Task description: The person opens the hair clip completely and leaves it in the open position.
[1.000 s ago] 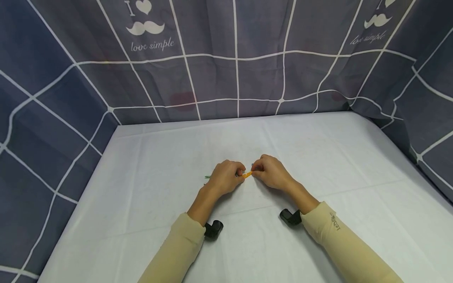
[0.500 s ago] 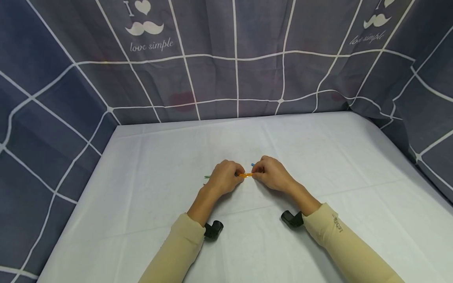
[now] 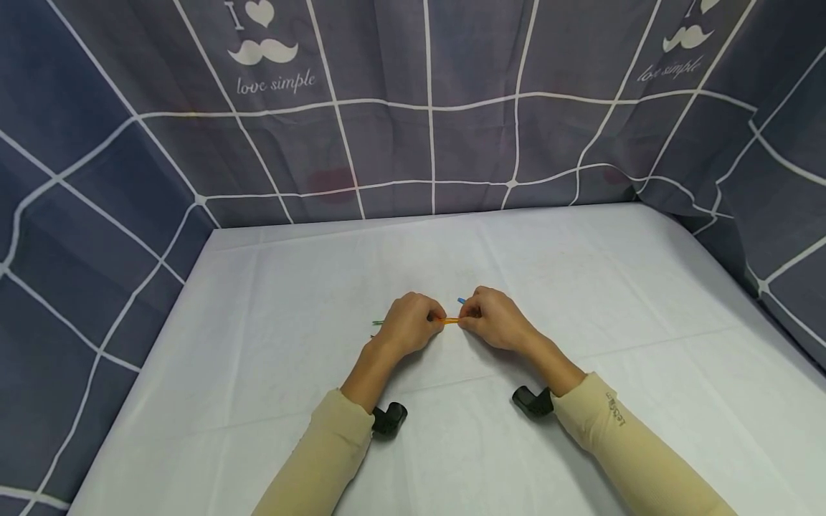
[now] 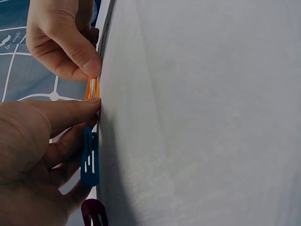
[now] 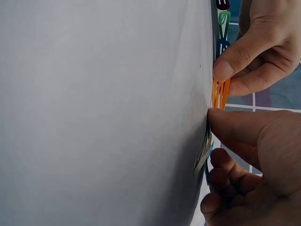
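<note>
White tabletop point(image 3: 310, 287) beneath orange clip point(image 3: 451, 321)

Reads "I", white heart point(image 3: 261, 12), white moustache point(image 3: 263, 51) and "love simple" point(image 3: 276, 82) left and right beyond the grip, on dark-grey, white-gridded fabric curtain point(image 3: 387, 143); shows unclear lettering point(image 3: 616, 408) this side of it, on beige fabric right sleeve point(image 3: 645, 459).

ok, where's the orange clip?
In the head view, the orange clip is pinched by left hand and right hand, just right of center; in left wrist view, it's above the blue clip.
</note>
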`<state>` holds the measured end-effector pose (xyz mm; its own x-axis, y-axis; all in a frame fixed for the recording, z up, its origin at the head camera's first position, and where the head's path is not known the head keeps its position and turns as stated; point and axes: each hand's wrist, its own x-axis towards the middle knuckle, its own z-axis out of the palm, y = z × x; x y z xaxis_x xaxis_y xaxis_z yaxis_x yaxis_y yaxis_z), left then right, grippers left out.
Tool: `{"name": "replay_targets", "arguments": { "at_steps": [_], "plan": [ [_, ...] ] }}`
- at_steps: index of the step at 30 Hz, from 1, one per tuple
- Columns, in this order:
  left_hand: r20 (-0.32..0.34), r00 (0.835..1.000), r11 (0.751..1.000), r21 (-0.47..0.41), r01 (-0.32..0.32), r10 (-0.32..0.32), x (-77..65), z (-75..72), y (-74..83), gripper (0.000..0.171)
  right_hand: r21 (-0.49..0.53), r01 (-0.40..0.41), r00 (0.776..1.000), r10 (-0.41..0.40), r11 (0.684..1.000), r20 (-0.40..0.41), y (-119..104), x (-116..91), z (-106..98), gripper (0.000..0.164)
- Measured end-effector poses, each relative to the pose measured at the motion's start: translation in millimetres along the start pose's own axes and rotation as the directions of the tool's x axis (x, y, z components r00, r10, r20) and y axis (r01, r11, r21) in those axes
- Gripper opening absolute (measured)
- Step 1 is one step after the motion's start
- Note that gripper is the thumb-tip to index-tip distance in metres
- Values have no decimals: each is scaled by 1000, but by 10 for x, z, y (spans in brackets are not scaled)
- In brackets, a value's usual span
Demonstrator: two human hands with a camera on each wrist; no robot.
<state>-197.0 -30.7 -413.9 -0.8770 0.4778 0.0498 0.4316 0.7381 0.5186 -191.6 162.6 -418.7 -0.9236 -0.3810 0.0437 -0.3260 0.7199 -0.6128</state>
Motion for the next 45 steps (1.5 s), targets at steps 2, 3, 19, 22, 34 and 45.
{"name": "replay_targets", "arguments": {
  "at_steps": [2, 3, 19, 22, 34, 45],
  "plan": [
    [1, 1000, 1000, -5, 2, -2, -1, 0, 1, 8, 6, -3, 1000, 3, 1000, -3, -9, -13, -2, 5],
    [4, 1000, 1000, -7, 4, -4, -2, 0, 2, 8, 11, -3, 1000, 3, 1000, -6, -12, -20, -4, 5],
    [-54, 998, 994, -108, -26, 20, -263, -206, 71, 10, 136, 108, 988, -91, 985, -125, -184, -189, -61, 4],
    [-54, 998, 987, -158, -38, 30, -373, -234, 59, 9, 157, 139, 984, -118, 978, -132, -251, -258, -52, 6],
    [-102, 991, 973, -206, -102, 82, -732, -364, 134, 9, 256, 276, 961, -264, 927, -80, -435, -525, -38, 11],
    [-152, 979, 958, -233, -165, 132, -933, -372, 145, 9, 294, 351, 936, -332, 889, -114, -511, -643, 6, 13]
  ]
}}
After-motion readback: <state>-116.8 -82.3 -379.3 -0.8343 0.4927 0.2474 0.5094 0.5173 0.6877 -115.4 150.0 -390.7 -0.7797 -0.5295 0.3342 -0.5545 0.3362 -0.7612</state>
